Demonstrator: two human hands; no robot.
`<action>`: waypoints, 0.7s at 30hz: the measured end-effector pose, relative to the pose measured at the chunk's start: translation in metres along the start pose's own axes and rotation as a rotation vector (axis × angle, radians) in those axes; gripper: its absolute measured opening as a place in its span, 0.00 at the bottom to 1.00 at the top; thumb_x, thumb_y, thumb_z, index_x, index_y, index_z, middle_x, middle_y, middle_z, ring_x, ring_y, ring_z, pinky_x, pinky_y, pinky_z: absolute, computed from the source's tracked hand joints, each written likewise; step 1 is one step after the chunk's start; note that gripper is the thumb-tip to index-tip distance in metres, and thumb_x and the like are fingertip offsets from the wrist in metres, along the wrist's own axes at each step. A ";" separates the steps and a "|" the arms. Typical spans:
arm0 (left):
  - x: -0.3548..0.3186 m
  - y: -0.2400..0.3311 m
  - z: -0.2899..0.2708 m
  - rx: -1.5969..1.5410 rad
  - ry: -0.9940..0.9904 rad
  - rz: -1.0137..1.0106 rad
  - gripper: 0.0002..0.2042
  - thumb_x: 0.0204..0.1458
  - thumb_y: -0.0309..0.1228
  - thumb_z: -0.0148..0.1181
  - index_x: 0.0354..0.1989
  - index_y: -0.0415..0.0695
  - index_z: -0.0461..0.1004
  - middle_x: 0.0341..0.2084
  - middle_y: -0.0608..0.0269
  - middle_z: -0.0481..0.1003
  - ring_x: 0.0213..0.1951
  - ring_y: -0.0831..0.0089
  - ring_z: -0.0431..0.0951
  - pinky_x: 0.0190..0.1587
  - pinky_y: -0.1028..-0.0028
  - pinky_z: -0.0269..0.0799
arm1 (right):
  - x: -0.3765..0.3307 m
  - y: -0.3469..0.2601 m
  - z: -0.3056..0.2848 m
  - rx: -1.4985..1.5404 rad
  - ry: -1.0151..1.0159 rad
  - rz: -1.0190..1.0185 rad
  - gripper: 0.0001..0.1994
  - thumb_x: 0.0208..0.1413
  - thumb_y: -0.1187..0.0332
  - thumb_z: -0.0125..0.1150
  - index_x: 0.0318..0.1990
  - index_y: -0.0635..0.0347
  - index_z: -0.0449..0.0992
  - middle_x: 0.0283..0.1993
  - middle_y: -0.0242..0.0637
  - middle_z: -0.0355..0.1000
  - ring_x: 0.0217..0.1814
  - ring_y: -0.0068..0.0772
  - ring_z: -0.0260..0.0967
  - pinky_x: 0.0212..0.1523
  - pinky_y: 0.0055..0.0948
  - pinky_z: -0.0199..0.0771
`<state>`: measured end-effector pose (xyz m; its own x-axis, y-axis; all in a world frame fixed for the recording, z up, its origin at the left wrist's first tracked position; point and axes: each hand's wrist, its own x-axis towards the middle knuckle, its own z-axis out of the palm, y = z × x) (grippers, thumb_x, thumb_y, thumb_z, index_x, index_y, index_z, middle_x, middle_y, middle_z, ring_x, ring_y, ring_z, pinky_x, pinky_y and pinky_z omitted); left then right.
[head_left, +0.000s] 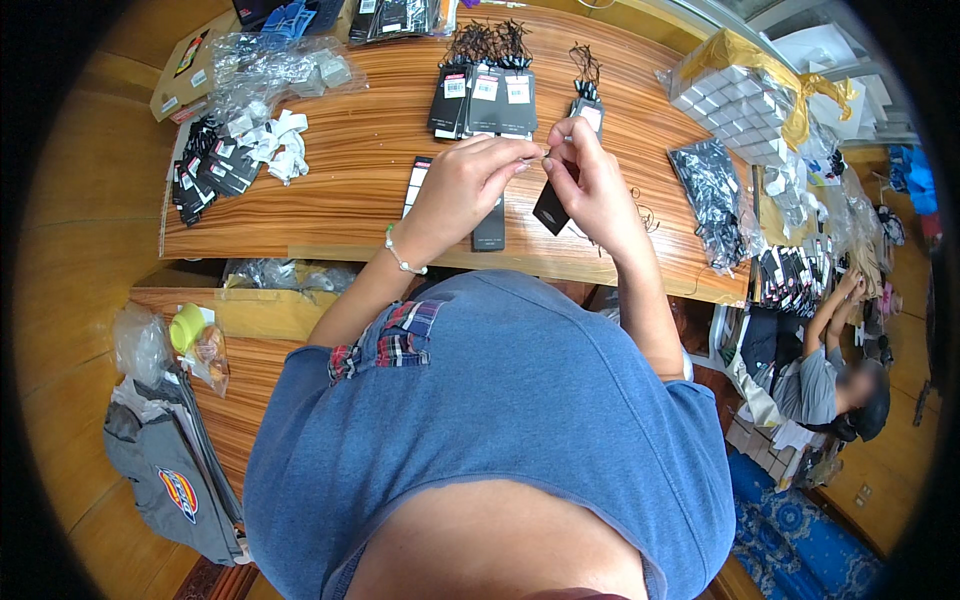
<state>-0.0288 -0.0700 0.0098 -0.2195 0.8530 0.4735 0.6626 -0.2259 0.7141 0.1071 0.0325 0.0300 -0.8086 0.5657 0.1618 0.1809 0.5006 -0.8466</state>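
My left hand [465, 190] and my right hand [600, 190] meet above the table, fingertips almost touching. A black hang tag [549, 209] hangs tilted below the thumb of my right hand, which pinches its top end. The left thumb and fingers are pressed together at the same spot; whatever they pinch is too small to make out. Under my left hand lie a black tag [489, 232] and a tag with a white label [416, 187], both partly covered. Just beyond are rows of black tags [484, 105] with bunched black cords, and a smaller stack [587, 112] beside them.
Loose black cords [646, 214] lie right of my right hand. At the left are a pile of black tags [222, 168], white pieces [285, 143] and clear plastic bags [262, 72]. Wrapped white boxes [735, 105] and a black bagged bundle [706, 190] stand right. Another person [815, 385] works further right.
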 end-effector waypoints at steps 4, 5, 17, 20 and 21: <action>0.004 -0.001 -0.004 0.111 -0.058 0.089 0.08 0.48 0.27 0.52 0.36 0.42 0.74 0.31 0.58 0.75 0.34 0.63 0.74 0.40 0.67 0.67 | 0.002 -0.002 -0.001 -0.064 0.014 -0.053 0.09 0.49 0.79 0.49 0.37 0.63 0.59 0.22 0.45 0.65 0.25 0.48 0.66 0.27 0.36 0.64; 0.005 -0.002 -0.004 0.126 -0.066 0.099 0.08 0.48 0.27 0.52 0.36 0.42 0.74 0.32 0.58 0.75 0.35 0.63 0.74 0.40 0.67 0.67 | 0.002 0.004 0.004 -0.054 0.050 -0.091 0.09 0.49 0.80 0.50 0.37 0.63 0.59 0.22 0.46 0.66 0.26 0.49 0.66 0.28 0.37 0.65; 0.009 -0.006 -0.005 0.175 -0.029 0.174 0.08 0.44 0.26 0.56 0.34 0.45 0.76 0.34 0.64 0.74 0.37 0.65 0.72 0.42 0.69 0.66 | 0.004 0.021 0.009 0.448 0.072 0.030 0.10 0.52 0.80 0.46 0.43 0.64 0.62 0.30 0.39 0.70 0.34 0.25 0.69 0.36 0.23 0.68; 0.006 -0.013 -0.001 0.319 0.040 0.235 0.10 0.41 0.25 0.57 0.33 0.50 0.77 0.36 0.69 0.74 0.39 0.67 0.71 0.43 0.70 0.65 | 0.007 0.022 0.010 0.702 0.064 0.122 0.10 0.55 0.77 0.47 0.44 0.64 0.63 0.32 0.35 0.71 0.34 0.20 0.67 0.40 0.20 0.66; 0.005 -0.016 0.000 0.375 0.057 0.250 0.11 0.40 0.25 0.58 0.33 0.52 0.77 0.36 0.70 0.73 0.39 0.67 0.70 0.43 0.70 0.65 | 0.008 0.023 0.010 0.696 0.069 0.149 0.10 0.55 0.76 0.47 0.44 0.64 0.64 0.31 0.35 0.71 0.34 0.19 0.66 0.40 0.19 0.66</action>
<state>-0.0403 -0.0624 0.0009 -0.0516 0.7642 0.6430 0.9117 -0.2267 0.3426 0.0993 0.0414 0.0067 -0.7618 0.6470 0.0312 -0.1307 -0.1064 -0.9857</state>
